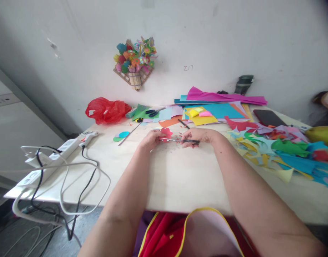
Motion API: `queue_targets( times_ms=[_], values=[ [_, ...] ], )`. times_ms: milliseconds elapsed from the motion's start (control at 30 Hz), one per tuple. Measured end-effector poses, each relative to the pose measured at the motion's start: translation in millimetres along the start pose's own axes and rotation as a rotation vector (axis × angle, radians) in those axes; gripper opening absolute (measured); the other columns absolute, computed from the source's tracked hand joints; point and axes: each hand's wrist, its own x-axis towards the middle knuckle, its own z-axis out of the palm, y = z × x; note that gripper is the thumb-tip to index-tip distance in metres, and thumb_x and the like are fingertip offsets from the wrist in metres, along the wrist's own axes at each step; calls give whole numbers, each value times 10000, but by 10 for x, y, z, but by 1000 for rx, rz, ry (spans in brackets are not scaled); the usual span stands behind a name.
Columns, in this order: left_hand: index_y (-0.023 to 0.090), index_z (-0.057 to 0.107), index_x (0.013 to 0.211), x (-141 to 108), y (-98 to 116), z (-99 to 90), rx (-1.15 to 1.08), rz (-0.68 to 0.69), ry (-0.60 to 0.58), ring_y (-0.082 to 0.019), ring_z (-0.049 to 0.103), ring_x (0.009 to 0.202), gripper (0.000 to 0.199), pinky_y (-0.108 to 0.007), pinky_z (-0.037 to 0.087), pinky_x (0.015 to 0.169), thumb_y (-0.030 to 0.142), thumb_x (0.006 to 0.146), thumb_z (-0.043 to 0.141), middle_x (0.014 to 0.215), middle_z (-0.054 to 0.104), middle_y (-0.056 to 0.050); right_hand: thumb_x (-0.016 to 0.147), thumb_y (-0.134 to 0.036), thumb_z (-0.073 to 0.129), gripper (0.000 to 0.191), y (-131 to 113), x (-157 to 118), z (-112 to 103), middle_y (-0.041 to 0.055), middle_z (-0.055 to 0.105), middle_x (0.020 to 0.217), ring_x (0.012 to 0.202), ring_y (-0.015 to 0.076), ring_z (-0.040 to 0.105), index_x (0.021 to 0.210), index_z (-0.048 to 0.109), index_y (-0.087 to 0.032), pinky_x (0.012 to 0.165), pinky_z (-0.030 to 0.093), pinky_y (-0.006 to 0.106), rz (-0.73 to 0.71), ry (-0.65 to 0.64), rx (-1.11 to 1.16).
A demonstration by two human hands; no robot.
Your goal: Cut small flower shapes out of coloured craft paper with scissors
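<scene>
Near the middle of the table, my left hand [152, 139] pinches the left edge of a red paper flower [166, 133]. My right hand [193, 136] is closed round the dark handles of a pair of scissors [171, 140]. The blades point left and reach the lower part of the flower, close to my left fingertips. Whether they are parted I cannot tell. Small red paper bits lie around my right fingers. Just beyond that hand is a dark pen-like stick [183, 124]. Blue and green paper circles [124, 134] lie to the left.
Paper scraps [289, 148] cover the right side, near a phone [269, 117]. Coloured sheets [220, 111], dark-handled scissors [153, 112], a tape measure [139, 120] and a red plastic bag [106, 110] line the back. A power strip [50, 164] with looping cables occupies the left edge.
</scene>
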Motion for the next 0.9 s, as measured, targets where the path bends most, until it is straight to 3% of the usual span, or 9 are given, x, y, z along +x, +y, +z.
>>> queue_targets(
  times_ms=[567, 900],
  values=[
    [81, 705, 723, 17, -18, -12, -33, -6, -7, -207, 678, 663, 169, -318, 538, 698, 97, 556, 705, 722, 729, -111, 527, -554, 882, 530, 5, 12, 2, -39, 572, 504, 460, 72, 466, 837, 732, -151, 450, 382, 206, -9, 0, -4],
    [93, 681, 645, 41, -33, -28, -50, 2, 10, -162, 640, 582, 90, -280, 521, 643, 90, 557, 705, 651, 701, -78, 526, -549, 880, 523, 13, 12, 6, -39, 559, 511, 468, 71, 445, 846, 754, -155, 448, 357, 204, -18, 16, 3]
  ],
)
